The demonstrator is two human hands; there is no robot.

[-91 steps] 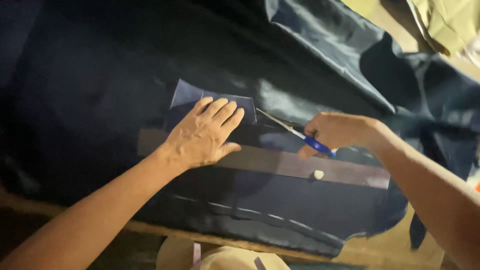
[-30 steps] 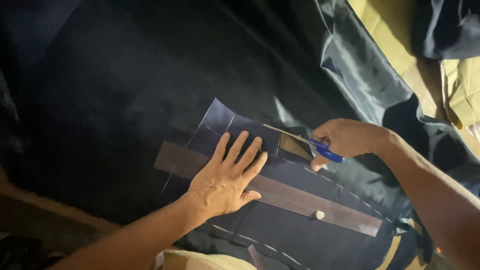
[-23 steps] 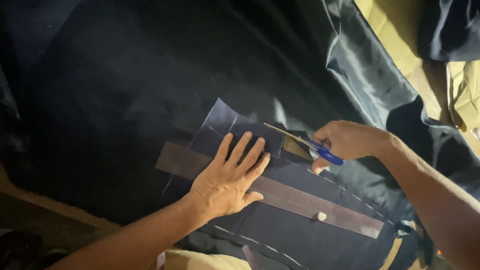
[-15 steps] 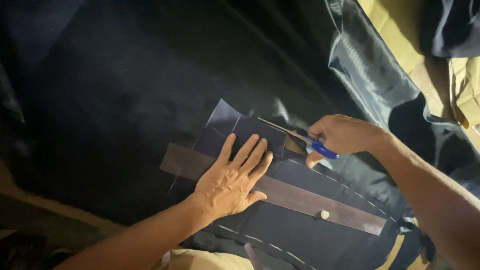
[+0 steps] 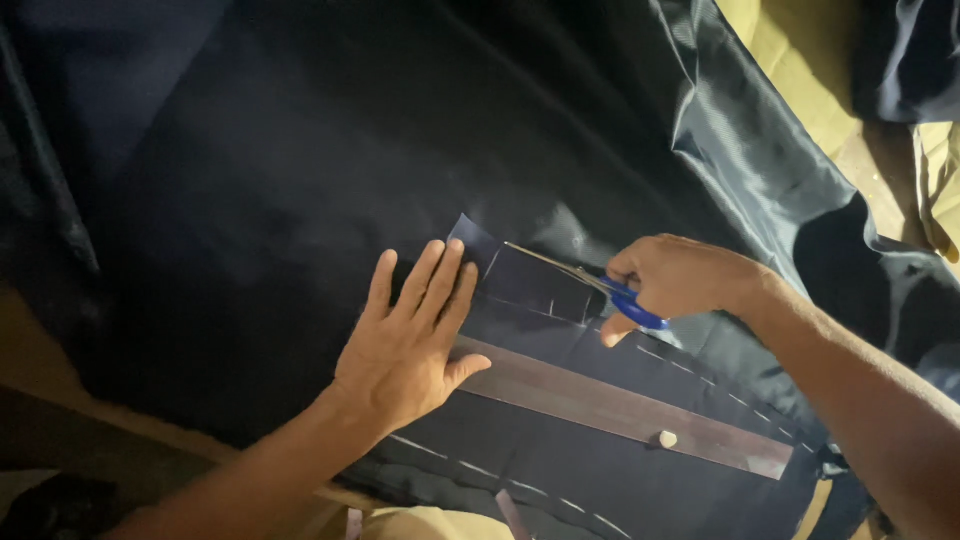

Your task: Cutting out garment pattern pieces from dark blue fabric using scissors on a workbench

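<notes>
Blue-handled scissors [image 5: 600,287] gripped in right hand [image 5: 675,285], handles mostly hidden, blades pointing far-left, left hand [image 5: 405,345] flat, released, on dark fabric [image 5: 300,170], ruler [image 5: 620,408] partly covered.

One head-worn camera looks steeply down, close over dark fabric [image 5: 300,170] on the table.

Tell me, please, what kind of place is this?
Probably a tailoring or sewing workshop. Dark navy fabric with dashed chalk lines covers the table, a long flat brown ruler lies on it, and the right hand holds blue-handled scissors.
</notes>
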